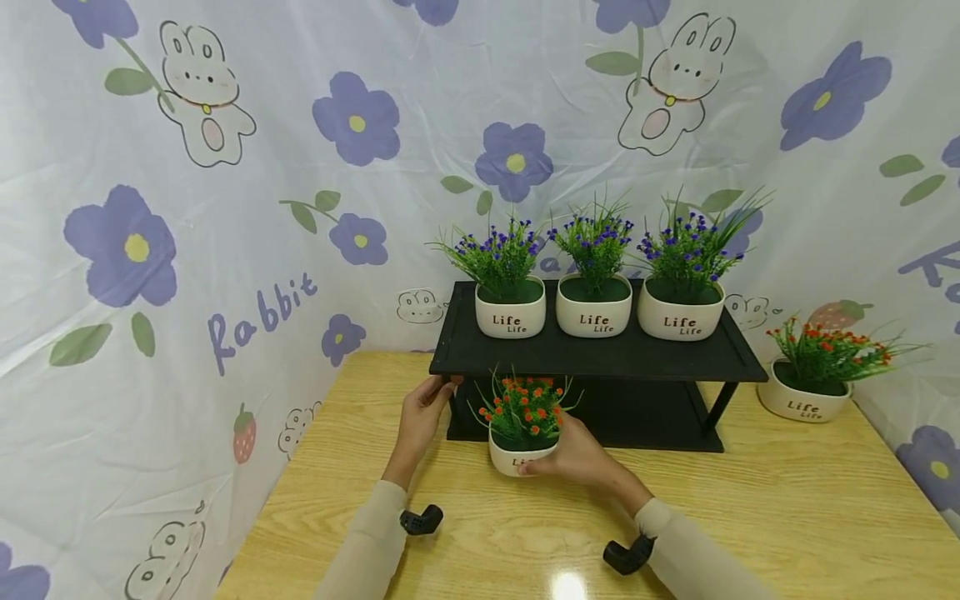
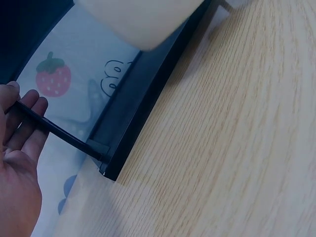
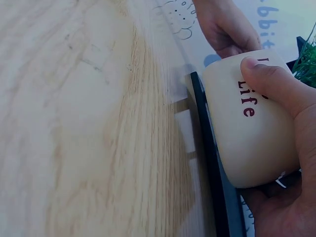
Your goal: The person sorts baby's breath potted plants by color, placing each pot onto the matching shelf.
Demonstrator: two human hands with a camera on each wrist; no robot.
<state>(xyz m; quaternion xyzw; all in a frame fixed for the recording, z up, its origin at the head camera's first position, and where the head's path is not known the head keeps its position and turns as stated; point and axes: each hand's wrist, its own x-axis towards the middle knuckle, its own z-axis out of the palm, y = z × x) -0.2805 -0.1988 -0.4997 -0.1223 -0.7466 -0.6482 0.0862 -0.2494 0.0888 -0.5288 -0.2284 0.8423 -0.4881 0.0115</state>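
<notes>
In front of the lower tier of a black two-tier shelf (image 1: pixel 525 357), my right hand (image 1: pixel 581 454) grips a white oval flowerpot (image 1: pixel 504 457) with orange artificial flowers. Its thumb lies over the "Life" lettering in the right wrist view, with the fingers on the opposite side of the pot (image 3: pixel 256 143). My left hand (image 1: pixel 422 412) is at the shelf's left end. In the left wrist view, that hand (image 2: pixel 22 148) holds the thin black post (image 2: pixel 64 134) between thumb and fingers. The pot overlaps part of the lower tier in the head view.
Three white pots with purple flowers, a left one (image 1: pixel 512 321), a middle one (image 1: pixel 594 321) and a right one (image 1: pixel 678 323), stand on the top tier. Another orange-flowered pot (image 1: pixel 802 396) sits right of the shelf on the wooden table (image 1: pixel 480 533). A printed curtain (image 1: pixel 277 200) hangs behind.
</notes>
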